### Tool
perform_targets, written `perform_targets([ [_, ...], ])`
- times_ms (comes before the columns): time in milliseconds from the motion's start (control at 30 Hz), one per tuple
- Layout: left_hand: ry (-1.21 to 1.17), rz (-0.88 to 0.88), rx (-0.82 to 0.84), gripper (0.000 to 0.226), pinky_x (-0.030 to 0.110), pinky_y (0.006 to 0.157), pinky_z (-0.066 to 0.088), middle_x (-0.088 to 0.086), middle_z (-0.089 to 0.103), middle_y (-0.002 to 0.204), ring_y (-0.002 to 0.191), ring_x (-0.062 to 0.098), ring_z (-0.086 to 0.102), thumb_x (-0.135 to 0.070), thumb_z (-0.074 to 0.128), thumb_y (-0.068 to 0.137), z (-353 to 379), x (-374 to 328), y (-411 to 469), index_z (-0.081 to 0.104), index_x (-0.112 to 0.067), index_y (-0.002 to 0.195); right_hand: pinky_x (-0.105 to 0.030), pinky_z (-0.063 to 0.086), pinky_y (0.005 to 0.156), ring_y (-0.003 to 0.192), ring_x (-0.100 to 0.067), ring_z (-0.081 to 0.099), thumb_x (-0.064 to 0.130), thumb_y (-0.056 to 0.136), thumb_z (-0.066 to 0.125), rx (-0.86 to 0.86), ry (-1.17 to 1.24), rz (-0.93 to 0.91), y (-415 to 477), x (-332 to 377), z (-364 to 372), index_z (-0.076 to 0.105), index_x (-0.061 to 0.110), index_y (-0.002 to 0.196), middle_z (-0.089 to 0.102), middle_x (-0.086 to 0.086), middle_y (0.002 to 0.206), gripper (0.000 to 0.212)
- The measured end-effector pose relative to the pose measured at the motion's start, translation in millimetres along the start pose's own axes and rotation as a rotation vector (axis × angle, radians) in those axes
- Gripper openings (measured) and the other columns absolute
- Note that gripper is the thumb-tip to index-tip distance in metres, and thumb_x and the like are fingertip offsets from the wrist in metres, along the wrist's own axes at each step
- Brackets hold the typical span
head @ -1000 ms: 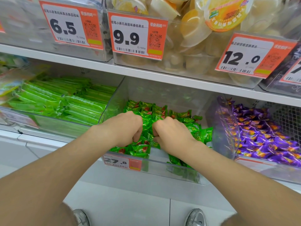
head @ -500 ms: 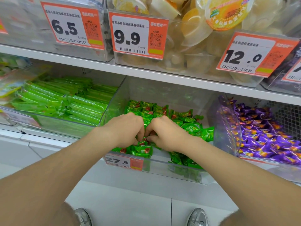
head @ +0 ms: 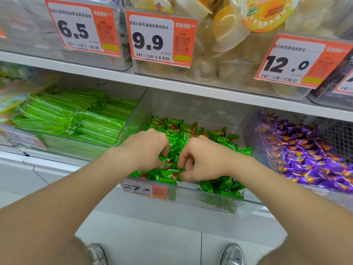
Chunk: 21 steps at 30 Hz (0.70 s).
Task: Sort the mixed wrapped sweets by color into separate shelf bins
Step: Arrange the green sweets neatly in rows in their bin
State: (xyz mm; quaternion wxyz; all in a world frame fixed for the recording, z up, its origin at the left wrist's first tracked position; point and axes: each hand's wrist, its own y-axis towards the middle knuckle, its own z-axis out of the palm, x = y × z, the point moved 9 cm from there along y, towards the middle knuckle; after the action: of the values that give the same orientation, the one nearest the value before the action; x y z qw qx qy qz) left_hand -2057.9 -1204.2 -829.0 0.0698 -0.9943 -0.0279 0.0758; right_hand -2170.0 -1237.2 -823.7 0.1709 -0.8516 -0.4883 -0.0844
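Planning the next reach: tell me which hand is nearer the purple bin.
Right. The right hand, among the green sweets, lies left of the purple bin; the left hand is beside it, farther left.

Green sweets (head: 191, 131) with red marks, purple sweets (head: 309, 155) with orange, orange-and-white price tags (head: 160, 36).

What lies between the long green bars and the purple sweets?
Head view: the clear bin of small green sweets, where the left hand and right hand grip sweets.
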Motion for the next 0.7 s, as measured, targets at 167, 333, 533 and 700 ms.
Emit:
perform_targets([
  [167, 0.007, -0.008, -0.026, 0.031, 0.035, 0.071, 0.053, -0.006, 0.058, 0.095, 0.093, 0.023, 0.064, -0.042, 0.088, 0.079, 0.0, -0.5, 3.9, 0.072, -0.032, 0.104, -0.038, 0.061, 0.070, 0.074, -0.008, 0.066, 0.040, 0.084, 0.081, -0.056, -0.054, -0.033, 7.7, 13.0, 10.1, 0.078, 0.024, 0.084, 0.070, 0.014, 0.069, 0.016],
  [333, -0.007, -0.008, -0.049, 0.025, 0.032, 0.064, 0.047, -0.010, 0.056, 0.085, 0.089, 0.021, 0.064, -0.040, 0.088, 0.078, -0.8, 1.1, 6.5, 0.069, -0.034, 0.092, -0.036, 0.060, 0.070, 0.075, -0.011, 0.068, 0.038, 0.085, 0.082, -0.101, -0.008, -0.028, 12.7, 18.0, 13.1, 0.078, 0.025, 0.083, 0.068, 0.014, 0.067, 0.013],
  [533, -0.018, 0.000, -0.043, 0.031, 0.034, 0.064, 0.050, -0.012, 0.053, 0.081, 0.087, 0.022, 0.064, -0.039, 0.088, 0.075, 0.0, 2.5, 7.8, 0.057, -0.039, 0.078, -0.034, 0.059, 0.072, 0.073, -0.010, 0.068, 0.037, 0.085, 0.084, -0.119, 0.077, -0.005, 18.0, 15.2, 17.8, 0.081, 0.025, 0.084, 0.063, 0.017, 0.061, 0.013],
  [700, -0.029, 0.009, -0.031, 0.019, 0.036, 0.070, 0.055, -0.011, 0.057, 0.091, 0.092, 0.019, 0.064, -0.033, 0.082, 0.079, -3.7, 0.0, 4.1, 0.068, -0.036, 0.090, -0.030, 0.060, 0.077, 0.069, -0.006, 0.071, 0.042, 0.088, 0.081, -0.081, 0.136, 0.026, 13.5, 0.0, -6.9, 0.082, 0.023, 0.082, 0.074, 0.012, 0.068, 0.020],
])
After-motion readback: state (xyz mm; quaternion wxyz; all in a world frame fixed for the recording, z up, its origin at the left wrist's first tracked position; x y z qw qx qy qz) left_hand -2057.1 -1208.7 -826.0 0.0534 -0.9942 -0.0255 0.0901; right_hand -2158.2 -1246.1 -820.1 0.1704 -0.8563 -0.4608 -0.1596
